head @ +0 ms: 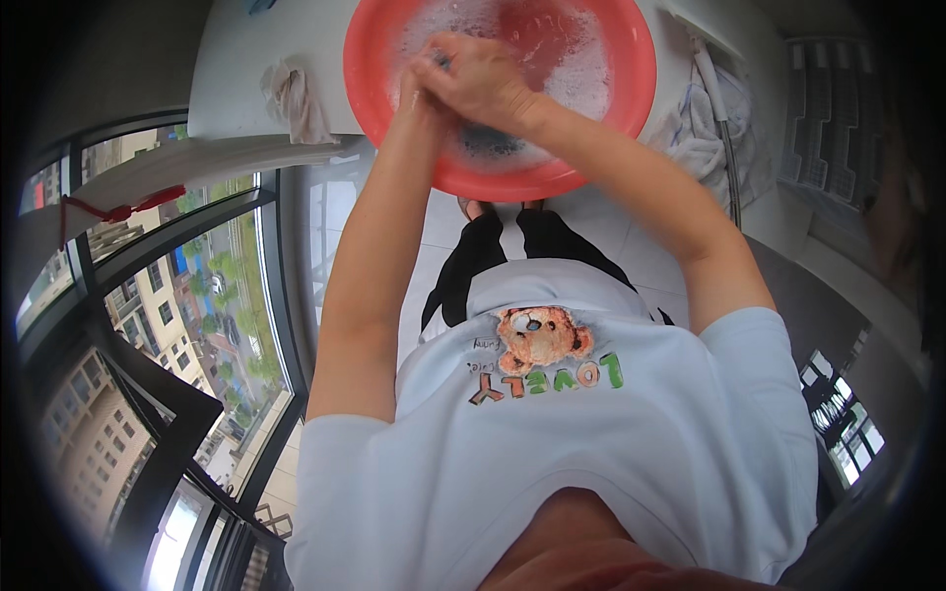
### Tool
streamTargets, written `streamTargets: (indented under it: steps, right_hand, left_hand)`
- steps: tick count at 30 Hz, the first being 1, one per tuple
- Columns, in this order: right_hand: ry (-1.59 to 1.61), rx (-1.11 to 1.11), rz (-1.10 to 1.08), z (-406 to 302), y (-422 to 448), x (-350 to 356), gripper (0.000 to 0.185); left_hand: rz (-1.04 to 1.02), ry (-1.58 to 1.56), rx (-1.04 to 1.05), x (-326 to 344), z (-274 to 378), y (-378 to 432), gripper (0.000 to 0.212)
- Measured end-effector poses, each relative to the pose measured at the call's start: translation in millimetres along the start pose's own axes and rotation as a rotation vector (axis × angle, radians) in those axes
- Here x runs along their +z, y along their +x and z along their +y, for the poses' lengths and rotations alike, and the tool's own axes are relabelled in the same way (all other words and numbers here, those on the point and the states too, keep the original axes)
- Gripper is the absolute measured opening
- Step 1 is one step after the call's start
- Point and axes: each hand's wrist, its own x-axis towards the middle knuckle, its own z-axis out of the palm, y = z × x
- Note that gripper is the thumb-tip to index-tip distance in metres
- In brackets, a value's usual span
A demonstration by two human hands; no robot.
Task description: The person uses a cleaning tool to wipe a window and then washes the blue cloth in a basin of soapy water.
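A red plastic basin [628,111] holds soapy water with white foam on it. Over its left half my two hands are pressed together around a dark wet cloth [442,60], of which only a small bit shows between the fingers. My right hand [484,80] lies on top, its fingers curled. Beneath and to the left, my left hand [418,90] is partly covered by it. Below my wrists a dark patch [486,140], perhaps more fabric, shows in the sudsy water.
A crumpled pale cloth [294,100] hangs over the edge of the white counter [229,89] at left. Right of the basin, a white towel [702,133] hangs by a metal pole [728,155]. A dark-framed window [273,244] and a curtain tied with red cord [122,213] line the left side.
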Motion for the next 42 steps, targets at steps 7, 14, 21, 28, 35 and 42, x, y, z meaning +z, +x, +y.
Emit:
streamTargets:
  steps: [7, 14, 21, 28, 35, 42]
  right_hand:
    - [-0.41, 0.245, -0.14, 96.0, 24.3, -20.6, 0.029]
    - [-0.686, -0.004, -0.196, 66.2, 23.0, -56.8, 0.04]
    - [-0.73, 0.041, -0.551, 101.0, 12.9, -33.6, 0.033]
    - [-0.509, -0.076, -0.19, 57.4, 20.2, -62.9, 0.029]
    - [0.009, -0.308, -0.184, -13.5, -35.8, -53.4, 0.024]
    - [0.591, 0.112, -0.525, 19.9, 5.7, -77.7, 0.026]
  left_hand:
    - [-0.046, 0.499, 0.207, 17.8, 9.4, -10.7, 0.021]
    - [0.078, 1.262, 0.746, 3.4, 36.6, -18.2, 0.032]
    - [-0.097, 2.149, 0.521, 5.2, 8.1, -14.7, 0.03]
    - [0.055, 1.442, 0.327, 23.0, 12.9, -43.9, 0.033]
    - [-0.201, 0.121, 0.096, 14.8, -11.4, -42.4, 0.04]
    - [-0.244, 0.031, -0.139, 21.1, -7.9, -41.5, 0.045]
